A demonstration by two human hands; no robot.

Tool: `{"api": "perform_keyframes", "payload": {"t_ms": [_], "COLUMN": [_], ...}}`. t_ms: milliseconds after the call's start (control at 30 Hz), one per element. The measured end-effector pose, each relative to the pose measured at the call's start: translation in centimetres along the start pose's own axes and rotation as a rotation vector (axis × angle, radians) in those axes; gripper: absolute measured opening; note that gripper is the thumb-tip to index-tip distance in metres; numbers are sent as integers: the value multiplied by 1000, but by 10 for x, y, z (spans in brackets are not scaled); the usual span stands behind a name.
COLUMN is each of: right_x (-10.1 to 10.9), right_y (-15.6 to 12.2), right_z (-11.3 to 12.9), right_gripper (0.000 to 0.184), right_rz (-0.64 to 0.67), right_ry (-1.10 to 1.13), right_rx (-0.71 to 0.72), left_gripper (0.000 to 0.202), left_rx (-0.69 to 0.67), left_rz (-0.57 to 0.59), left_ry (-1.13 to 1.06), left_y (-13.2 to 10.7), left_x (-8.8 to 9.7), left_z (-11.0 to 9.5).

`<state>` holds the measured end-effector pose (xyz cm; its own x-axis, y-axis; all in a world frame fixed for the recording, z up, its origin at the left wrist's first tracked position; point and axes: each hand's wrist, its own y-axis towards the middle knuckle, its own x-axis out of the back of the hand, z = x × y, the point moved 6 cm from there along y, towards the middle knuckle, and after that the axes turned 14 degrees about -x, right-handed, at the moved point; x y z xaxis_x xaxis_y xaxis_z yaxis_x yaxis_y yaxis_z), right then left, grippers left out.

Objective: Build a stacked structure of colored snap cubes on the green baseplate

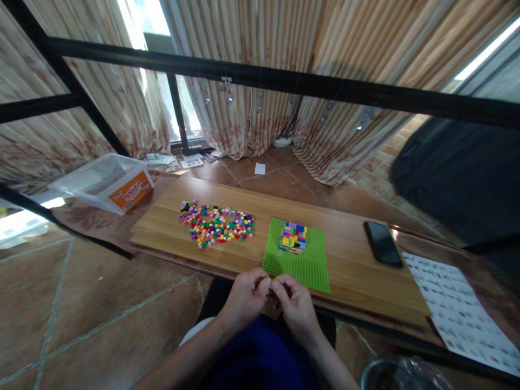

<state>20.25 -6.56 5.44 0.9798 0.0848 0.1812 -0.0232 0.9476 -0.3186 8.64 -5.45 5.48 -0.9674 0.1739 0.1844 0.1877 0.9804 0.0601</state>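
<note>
My left hand (248,295) and my right hand (293,302) meet just in front of the board's near edge, their fingers pinched together at the tips. Whatever lies between the fingertips is too small and covered to make out. Just beyond them lies a green studded baseplate (298,273). On its upper part stands a squarish block built of small coloured bricks (293,237), in yellow, blue, purple, red and other colours. To the left, a loose spread of many-coloured little bricks (221,225) covers part of the wooden board (345,271).
A black phone (383,244) rests on the board's right side, with a printed sheet (467,309) beyond it. At the left stands a clear plastic box (109,181) with an orange label. A dark metal bar (260,78) crosses behind. A metal bowl (377,374) sits low at right.
</note>
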Motion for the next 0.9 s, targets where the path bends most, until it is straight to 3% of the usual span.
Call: {"api": "perform_keyframes", "payload": {"t_ms": [100,233,333,400,467,600,733,900], "right_x": [8,38,43,34,22,-5,-34,-64], "right_y": [4,12,17,21,27,49,78,107], "right_z": [-2,-8,-6,-2,1,15,28,33], "right_gripper": [33,38,38,37,35,24,18,15], "right_rz": [-21,-101,-69,-43,-47,-141,-208,-193], "right_ry": [-15,187,275,249,132,-330,-663,-846], "right_rx": [-34,-137,-151,-121,-95,44,160,200], "left_gripper": [21,22,25,23,20,18,16,14], "left_rx": [38,134,144,119,53,-55,-23,-20], "left_rz": [-48,-257,-288,-267,-203,-49,-9,-71], "left_ry": [-44,-153,-141,-6,268,782,942,951], "left_y": [1,8,18,26,34,49,59,63], "left_x": [10,53,80,91,98,97,96,98], "left_z": [6,21,29,31,30,28,33,38]}}
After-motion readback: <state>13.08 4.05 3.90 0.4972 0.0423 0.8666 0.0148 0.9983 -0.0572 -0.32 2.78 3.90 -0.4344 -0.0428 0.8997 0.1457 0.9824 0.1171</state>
